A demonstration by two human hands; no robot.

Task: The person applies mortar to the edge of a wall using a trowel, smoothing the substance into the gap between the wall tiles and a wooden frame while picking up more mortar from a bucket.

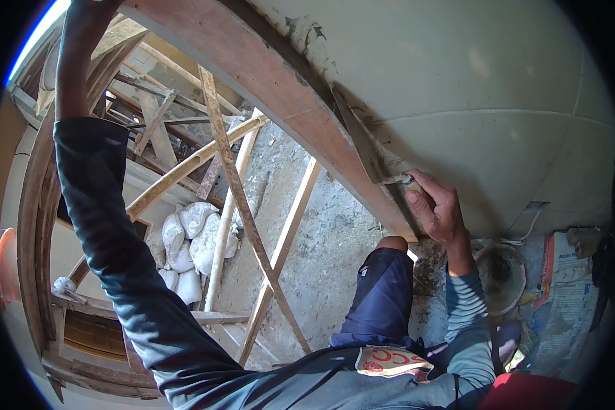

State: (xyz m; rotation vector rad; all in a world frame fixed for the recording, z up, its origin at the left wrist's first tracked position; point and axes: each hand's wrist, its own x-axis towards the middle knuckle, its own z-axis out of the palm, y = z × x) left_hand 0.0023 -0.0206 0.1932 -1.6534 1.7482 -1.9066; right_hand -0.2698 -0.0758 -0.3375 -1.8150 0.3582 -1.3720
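My right hand is closed around the handle of a trowel. The trowel's long metal blade lies along the dark seam between a reddish wooden board and the pale tiled wall. Grey mortar smears mark the wall beside the board's upper part. My left arm reaches far up the left side, and my left hand is at the top edge by the board's upper end. Its fingers are cut off from view.
Below my right wrist stands a round bucket with greyish contents, beside a printed paper sack. Crossed timber poles stand to the left of the board. White filled sacks are piled on the rough concrete floor.
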